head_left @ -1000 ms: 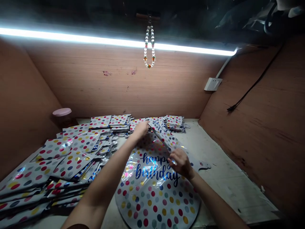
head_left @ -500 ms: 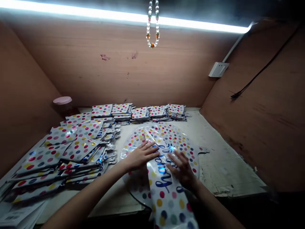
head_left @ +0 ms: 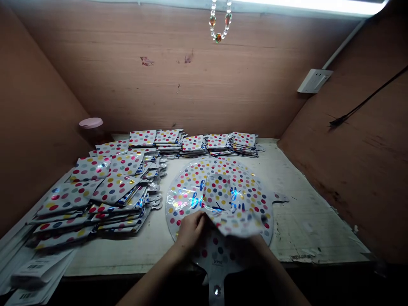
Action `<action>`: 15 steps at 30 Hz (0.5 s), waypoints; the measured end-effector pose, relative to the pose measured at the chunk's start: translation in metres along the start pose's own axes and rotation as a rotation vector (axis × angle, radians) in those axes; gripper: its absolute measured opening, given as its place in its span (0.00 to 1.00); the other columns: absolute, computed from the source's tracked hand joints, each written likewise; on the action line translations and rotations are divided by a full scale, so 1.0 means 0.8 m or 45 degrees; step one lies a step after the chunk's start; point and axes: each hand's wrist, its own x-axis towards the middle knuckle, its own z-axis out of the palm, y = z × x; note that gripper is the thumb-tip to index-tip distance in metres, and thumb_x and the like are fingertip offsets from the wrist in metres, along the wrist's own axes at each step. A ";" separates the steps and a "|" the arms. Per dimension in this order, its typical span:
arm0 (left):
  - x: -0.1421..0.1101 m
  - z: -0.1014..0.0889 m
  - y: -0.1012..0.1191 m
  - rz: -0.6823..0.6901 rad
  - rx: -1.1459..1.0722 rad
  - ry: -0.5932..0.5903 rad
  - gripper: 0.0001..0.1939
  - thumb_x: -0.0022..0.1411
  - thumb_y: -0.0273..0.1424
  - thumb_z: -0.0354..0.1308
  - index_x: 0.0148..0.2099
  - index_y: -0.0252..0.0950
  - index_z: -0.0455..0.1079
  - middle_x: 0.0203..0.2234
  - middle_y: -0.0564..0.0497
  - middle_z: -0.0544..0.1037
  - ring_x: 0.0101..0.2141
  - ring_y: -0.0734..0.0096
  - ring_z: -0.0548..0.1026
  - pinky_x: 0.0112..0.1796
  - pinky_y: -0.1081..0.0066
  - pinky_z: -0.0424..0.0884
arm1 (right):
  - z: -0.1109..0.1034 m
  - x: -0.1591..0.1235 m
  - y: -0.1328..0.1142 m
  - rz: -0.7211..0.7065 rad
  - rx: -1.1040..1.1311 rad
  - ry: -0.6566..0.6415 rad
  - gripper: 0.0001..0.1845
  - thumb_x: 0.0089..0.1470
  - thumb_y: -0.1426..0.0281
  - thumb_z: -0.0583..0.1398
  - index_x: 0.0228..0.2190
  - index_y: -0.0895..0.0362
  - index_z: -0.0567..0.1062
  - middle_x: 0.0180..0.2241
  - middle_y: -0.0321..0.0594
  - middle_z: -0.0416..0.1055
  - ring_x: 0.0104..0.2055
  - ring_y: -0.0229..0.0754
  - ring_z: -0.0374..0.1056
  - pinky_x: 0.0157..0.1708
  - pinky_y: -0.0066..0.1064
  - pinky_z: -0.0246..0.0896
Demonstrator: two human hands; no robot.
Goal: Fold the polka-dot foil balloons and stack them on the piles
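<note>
A polka-dot foil balloon (head_left: 218,190), folded lengthwise into a strip, lies across the middle of a flat round foil balloon (head_left: 181,170) with blue lettering. Its near part is lifted into a blurred flap, while its tail (head_left: 216,289) hangs past the table's front edge. My left hand (head_left: 190,231) is closed on the left edge of the flap. At the flap's right end, my right hand (head_left: 256,243) holds it from below, with its fingers mostly hidden by the foil.
Folded dotted balloons (head_left: 70,197) lie in overlapping piles on the left. More folded stacks (head_left: 218,142) line the back wall. White labelled papers (head_left: 38,272) sit at the front left, a pink-lidded container (head_left: 91,123) behind. A beaded string (head_left: 218,37) hangs above.
Both hands have gone from lying on the lettered strip to lifting its near part toward the far side. The view has tilted down, and the round balloon underneath shows more.
</note>
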 end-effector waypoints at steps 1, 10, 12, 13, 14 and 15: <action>0.003 0.003 0.004 -0.078 -0.011 0.053 0.12 0.66 0.33 0.46 0.41 0.40 0.71 0.33 0.51 0.80 0.34 0.65 0.77 0.33 0.70 0.69 | 0.004 0.006 -0.002 0.057 0.008 0.025 0.20 0.61 0.67 0.48 0.33 0.61 0.77 0.23 0.37 0.76 0.24 0.39 0.71 0.19 0.26 0.67; 0.002 0.016 0.016 -0.042 0.165 0.418 0.22 0.66 0.34 0.47 0.60 0.35 0.55 0.30 0.50 0.75 0.31 0.64 0.75 0.34 0.65 0.70 | 0.027 0.017 -0.027 0.630 0.090 0.032 0.20 0.59 0.59 0.49 0.20 0.52 0.65 0.19 0.38 0.71 0.22 0.43 0.68 0.19 0.28 0.54; 0.014 0.020 0.025 0.172 0.406 0.422 0.18 0.66 0.29 0.45 0.57 0.36 0.61 0.39 0.45 0.74 0.40 0.61 0.74 0.41 0.61 0.70 | 0.028 0.017 -0.027 0.610 0.012 0.066 0.19 0.60 0.60 0.49 0.20 0.52 0.65 0.20 0.39 0.71 0.22 0.43 0.68 0.19 0.28 0.54; 0.022 0.024 0.028 0.296 0.512 0.342 0.17 0.66 0.27 0.44 0.55 0.36 0.64 0.43 0.43 0.74 0.45 0.59 0.72 0.46 0.59 0.68 | 0.029 0.017 -0.027 0.595 -0.036 0.081 0.19 0.60 0.61 0.49 0.20 0.52 0.65 0.20 0.39 0.71 0.23 0.43 0.68 0.20 0.29 0.55; 0.032 0.029 0.030 0.400 0.594 0.223 0.17 0.66 0.27 0.44 0.54 0.36 0.66 0.46 0.43 0.73 0.50 0.58 0.69 0.50 0.57 0.66 | 0.030 0.016 -0.027 0.584 -0.082 0.093 0.18 0.60 0.62 0.49 0.20 0.52 0.66 0.20 0.39 0.71 0.23 0.44 0.68 0.21 0.30 0.55; 0.041 0.035 0.029 0.473 0.654 0.100 0.18 0.66 0.28 0.45 0.55 0.36 0.66 0.51 0.42 0.71 0.54 0.56 0.65 0.54 0.55 0.62 | 0.030 0.015 -0.027 0.582 -0.115 0.098 0.17 0.59 0.63 0.50 0.21 0.52 0.67 0.20 0.40 0.71 0.23 0.44 0.68 0.22 0.30 0.56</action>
